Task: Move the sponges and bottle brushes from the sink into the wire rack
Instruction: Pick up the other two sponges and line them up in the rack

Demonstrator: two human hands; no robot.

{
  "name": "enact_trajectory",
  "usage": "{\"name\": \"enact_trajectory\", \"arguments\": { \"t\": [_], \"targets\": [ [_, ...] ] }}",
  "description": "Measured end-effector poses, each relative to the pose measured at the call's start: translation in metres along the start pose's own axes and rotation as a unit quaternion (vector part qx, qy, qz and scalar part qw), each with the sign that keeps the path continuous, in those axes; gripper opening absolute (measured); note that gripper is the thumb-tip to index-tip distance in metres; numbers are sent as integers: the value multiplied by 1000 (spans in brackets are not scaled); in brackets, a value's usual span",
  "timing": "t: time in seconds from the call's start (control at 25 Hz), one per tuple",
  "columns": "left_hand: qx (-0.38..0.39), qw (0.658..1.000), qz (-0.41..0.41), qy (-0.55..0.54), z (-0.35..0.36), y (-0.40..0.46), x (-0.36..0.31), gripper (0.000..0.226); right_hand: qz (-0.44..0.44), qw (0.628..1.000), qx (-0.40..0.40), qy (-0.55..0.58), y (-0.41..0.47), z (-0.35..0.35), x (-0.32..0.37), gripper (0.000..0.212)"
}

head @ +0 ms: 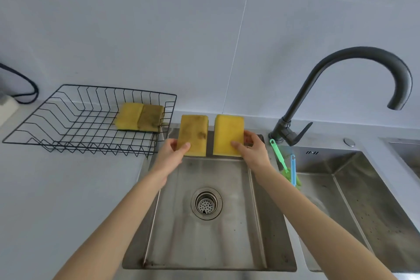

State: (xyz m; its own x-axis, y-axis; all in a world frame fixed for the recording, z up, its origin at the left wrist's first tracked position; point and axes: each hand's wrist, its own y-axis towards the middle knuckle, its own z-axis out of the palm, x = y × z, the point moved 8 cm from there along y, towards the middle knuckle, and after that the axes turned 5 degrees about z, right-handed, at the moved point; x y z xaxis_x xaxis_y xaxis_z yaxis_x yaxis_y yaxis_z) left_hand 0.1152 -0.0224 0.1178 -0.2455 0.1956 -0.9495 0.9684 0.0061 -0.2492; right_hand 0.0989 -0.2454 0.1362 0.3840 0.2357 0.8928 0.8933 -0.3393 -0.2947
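Each hand pinches one sponge upright over the sink [159, 211]: left grip [173, 151] on the stained sponge [193, 135] (nearer the rack [68, 120]), right grip [248, 145] on the clean sponge [228, 134]; rack lies leftward.

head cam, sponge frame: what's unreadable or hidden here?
- Brush heads of the green bottle brush and blue bottle brush: head view, partly behind the right forearm.
- Fingers of the left hand and right hand: mostly behind the stained sponge and clean sponge.
- Far basin of the sink: cut off by the right edge.
- Two sponges in the wire rack: undersides unseen.
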Motion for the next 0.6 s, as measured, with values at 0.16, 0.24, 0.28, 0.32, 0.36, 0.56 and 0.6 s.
{"name": "enact_trajectory", "arguments": {
  "t": [0.16,0.24,0.28,0.32,0.36,0.56,0.6],
  "targets": [
    [-19,1000,21,-13,-31,-1,-14,43,-4,1000,13,13,-1,20,23,54],
    [-31,999,23,-8,-49,1,-16,44,-5,1000,15,14,1,32,34,52],
    [-38,999,24,-6,-59,3,-17,44,-7,1000,18,17,2,39,40,52],
    [-47,999,25,-3,-71,6,-17,45,-9,999,23,21,3,49,47,51],
    [-55,998,25,-1,-82,8,-16,45,-11,999,29,22,5,59,53,51],
    [-109,994,24,10,-141,25,-14,41,-21,998,63,13,11,116,80,51],
    [-119,993,24,12,-152,28,-14,41,-21,997,72,12,13,128,84,52]
  ]
}}
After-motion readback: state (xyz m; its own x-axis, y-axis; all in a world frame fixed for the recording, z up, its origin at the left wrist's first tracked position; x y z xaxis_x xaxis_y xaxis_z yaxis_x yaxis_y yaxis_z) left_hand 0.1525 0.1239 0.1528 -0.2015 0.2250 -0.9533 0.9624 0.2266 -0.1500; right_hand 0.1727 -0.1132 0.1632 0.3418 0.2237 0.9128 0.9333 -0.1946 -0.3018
